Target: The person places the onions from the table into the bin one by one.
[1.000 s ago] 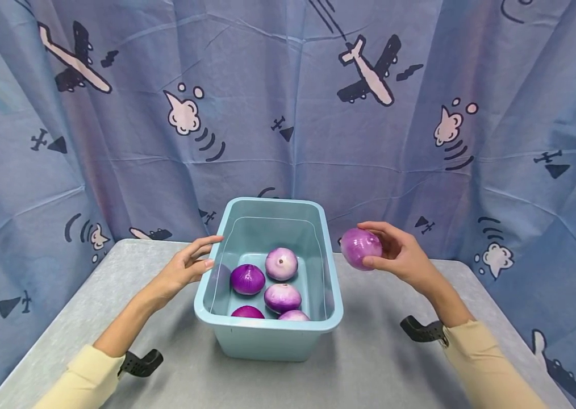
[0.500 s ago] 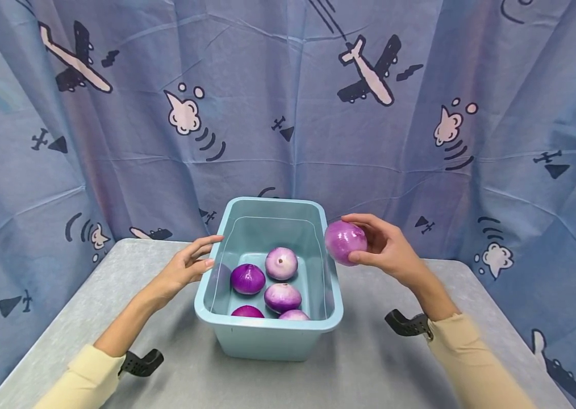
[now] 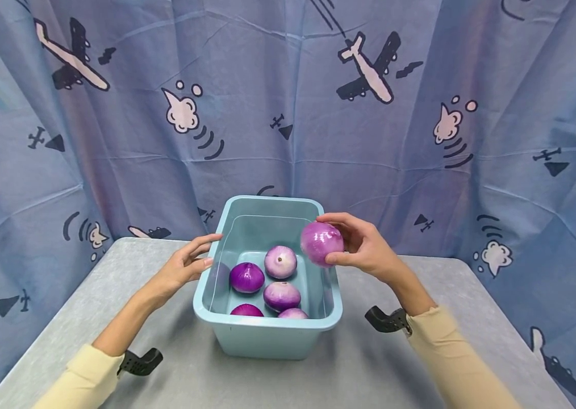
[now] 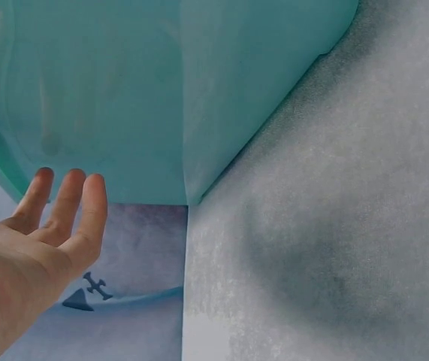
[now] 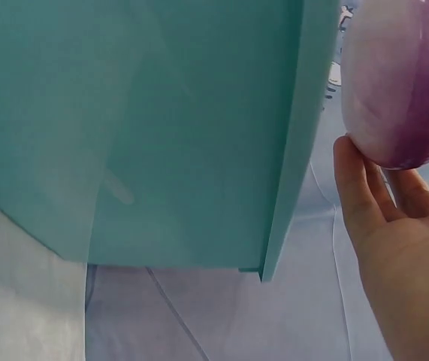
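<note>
My right hand [image 3: 362, 247] grips a shiny purple onion [image 3: 321, 243] between thumb and fingers, over the right rim of a light blue plastic bin [image 3: 267, 321]. In the right wrist view the same onion [image 5: 398, 83] is held above the level of the bin's rim. Several more red onions lie on the bin's floor, among them a dark purple onion [image 3: 246, 278] and a paler onion [image 3: 280, 262]. At the bin's left side is my left hand [image 3: 178, 272], fingers loosely extended with the tips at the rim. The left wrist view shows its fingers [image 4: 67, 203] beside the bin's outer wall.
The bin stands on a grey table [image 3: 370, 363]. Behind and around the table hangs a blue curtain [image 3: 247, 85] printed with airplanes and clouds. Each wrist carries a black camera mount, such as the right mount [image 3: 387, 319].
My right hand has carried the onion leftward, from beside the bin to over its right rim. My left hand and the onions in the bin have stayed in place.
</note>
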Tool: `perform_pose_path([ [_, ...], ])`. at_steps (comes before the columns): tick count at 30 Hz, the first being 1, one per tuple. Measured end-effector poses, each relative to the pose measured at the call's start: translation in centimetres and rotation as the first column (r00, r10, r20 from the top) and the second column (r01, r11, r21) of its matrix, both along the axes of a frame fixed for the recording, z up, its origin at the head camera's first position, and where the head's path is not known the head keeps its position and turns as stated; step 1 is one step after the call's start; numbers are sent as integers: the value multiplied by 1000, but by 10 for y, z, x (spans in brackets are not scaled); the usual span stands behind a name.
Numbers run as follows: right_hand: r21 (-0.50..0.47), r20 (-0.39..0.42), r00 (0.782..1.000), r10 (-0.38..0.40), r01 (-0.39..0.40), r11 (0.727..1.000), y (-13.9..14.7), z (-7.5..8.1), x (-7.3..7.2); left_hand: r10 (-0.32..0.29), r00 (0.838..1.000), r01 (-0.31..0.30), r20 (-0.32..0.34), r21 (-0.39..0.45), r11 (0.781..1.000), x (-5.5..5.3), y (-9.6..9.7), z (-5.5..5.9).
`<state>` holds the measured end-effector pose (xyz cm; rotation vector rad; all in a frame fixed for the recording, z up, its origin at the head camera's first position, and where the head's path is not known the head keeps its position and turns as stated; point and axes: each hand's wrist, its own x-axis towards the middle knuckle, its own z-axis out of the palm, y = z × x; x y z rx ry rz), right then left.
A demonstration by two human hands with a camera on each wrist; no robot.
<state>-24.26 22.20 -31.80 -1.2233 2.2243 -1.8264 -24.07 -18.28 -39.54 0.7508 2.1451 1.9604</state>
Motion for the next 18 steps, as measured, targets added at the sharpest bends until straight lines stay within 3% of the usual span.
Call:
perform_pose_path([
  [11,40,-7,999,39,-38,998,-17,-2,-6,6,1000,-6,-2,-9,1000,1,-2,1],
  [18,33,-10,999,36,-36,999,-9,-7,-7,14,1000,-14,7,-11,1000,0,-2,1],
])
